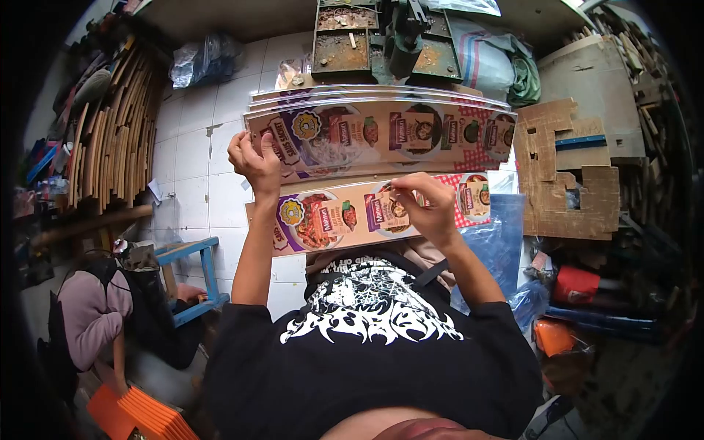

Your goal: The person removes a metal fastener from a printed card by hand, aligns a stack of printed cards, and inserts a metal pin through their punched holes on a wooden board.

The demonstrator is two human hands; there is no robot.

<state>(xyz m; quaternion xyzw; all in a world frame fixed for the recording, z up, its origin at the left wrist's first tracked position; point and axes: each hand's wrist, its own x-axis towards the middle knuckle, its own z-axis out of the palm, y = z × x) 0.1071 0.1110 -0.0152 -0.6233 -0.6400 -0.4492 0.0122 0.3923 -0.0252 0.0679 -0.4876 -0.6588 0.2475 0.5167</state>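
Note:
Several long printed panels with food pictures and a clear glossy surface lie in an overlapping stack [381,132] in front of me. Nearer to my body is another long printed strip [315,220] with similar pictures and a red checked end. My left hand [258,165] is closed at the left end of the stack's front panel, fingers curled around its edge. Over the nearer strip, right of its middle, my right hand [429,205] makes a pinch. Whatever sits between those fingertips is too small to make out.
Beyond the stack stands a dark green metal machine [403,44] with compartmented trays. Cut cardboard [543,161] and clear plastic film [499,242] are on the right. Upright brown boards [110,132] line the left. At lower left, a person [95,315] sits near a blue frame [209,271] and orange sheets [150,414].

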